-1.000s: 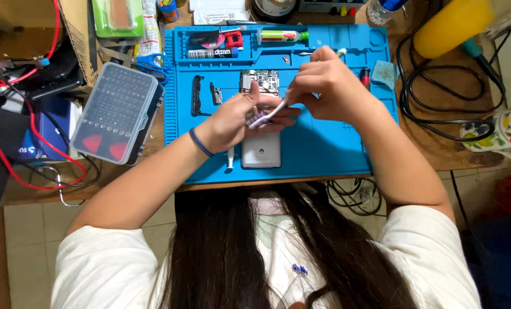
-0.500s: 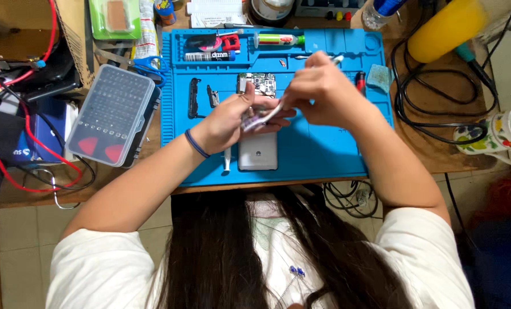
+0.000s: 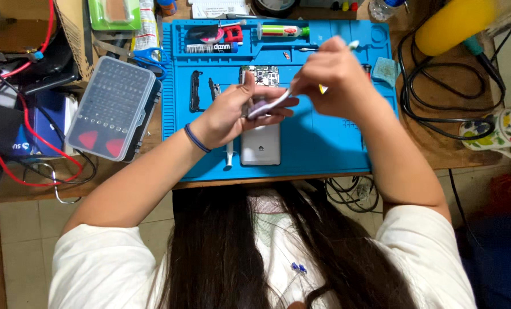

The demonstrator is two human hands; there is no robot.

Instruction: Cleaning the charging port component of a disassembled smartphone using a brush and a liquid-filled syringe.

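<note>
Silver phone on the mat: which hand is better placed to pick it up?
Probably the left hand: it hovers right above the silver phone, while the right hand is farther up, gripping a white tool.

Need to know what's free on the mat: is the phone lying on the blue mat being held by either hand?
No. The phone lies flat on the blue mat, while both hands work above it on a small part.
</note>
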